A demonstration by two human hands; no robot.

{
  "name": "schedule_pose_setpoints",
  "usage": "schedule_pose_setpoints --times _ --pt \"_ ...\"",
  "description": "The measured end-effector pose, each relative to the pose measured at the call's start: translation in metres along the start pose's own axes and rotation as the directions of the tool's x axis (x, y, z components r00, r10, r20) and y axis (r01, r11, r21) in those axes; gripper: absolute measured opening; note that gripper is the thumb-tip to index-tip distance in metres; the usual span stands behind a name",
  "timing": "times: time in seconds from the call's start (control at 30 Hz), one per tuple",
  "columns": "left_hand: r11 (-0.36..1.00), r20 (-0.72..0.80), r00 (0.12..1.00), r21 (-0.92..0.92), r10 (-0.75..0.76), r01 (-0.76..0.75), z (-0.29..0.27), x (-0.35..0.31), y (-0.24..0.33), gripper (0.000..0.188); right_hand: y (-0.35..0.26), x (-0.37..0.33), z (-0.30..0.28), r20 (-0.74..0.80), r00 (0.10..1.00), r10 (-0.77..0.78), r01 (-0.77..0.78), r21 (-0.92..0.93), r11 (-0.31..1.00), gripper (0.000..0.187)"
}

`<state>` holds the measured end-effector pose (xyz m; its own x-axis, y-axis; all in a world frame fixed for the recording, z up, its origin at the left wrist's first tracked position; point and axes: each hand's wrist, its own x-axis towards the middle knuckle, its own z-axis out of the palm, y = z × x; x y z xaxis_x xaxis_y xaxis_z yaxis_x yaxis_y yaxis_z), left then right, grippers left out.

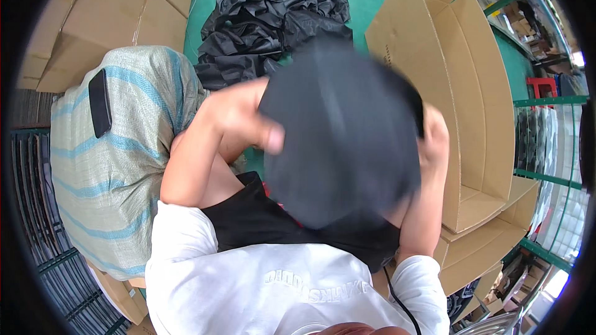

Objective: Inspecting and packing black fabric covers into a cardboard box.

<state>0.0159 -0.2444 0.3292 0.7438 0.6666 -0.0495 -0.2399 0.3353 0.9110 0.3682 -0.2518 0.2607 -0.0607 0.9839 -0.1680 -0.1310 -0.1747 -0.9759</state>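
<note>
A dark, rounded black fabric piece (338,136) is held up before me over my lap, smeared by motion; its exact kind cannot be made out. My left hand (242,118) grips its left edge, with the thumb on the near face and the fingers partly behind it. At the right edge my right hand (434,139) is closed on it, its fingers mostly hidden and blurred. Beyond it, a pile of crumpled black fabric pieces (248,31) lies on the green floor, partly covered by the held piece.
On my left stands a bulging woven sack (124,180) with blue stripes, a flat black phone-like object (99,102) on top. Stacked cartons (99,18) rise behind it. To my right is a tall open carton (416,31). Green-framed shelving (549,180) lies farther right.
</note>
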Motion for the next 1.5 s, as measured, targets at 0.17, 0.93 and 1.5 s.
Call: schedule_pose_setpoints --times 0.17,0.93,1.5 --pt "0.950 -0.346 0.908 -0.278 -0.236 0.140 -0.167 0.040 -0.109 0.036 0.036 0.103 0.010 0.240 0.949 0.205 -0.229 0.081 0.970 0.016" --pt "0.810 -0.744 0.399 -0.317 -0.535 0.494 -0.314 0.126 -0.315 0.039 0.307 0.289 -0.018 -0.270 0.926 0.266 -0.375 -0.555 0.743 0.023" --pt "0.876 -0.725 0.510 -0.464 -0.462 0.133 -0.208 0.004 -0.373 0.039 0.283 0.111 -0.036 0.014 0.750 0.661 -0.565 0.534 0.629 0.022"
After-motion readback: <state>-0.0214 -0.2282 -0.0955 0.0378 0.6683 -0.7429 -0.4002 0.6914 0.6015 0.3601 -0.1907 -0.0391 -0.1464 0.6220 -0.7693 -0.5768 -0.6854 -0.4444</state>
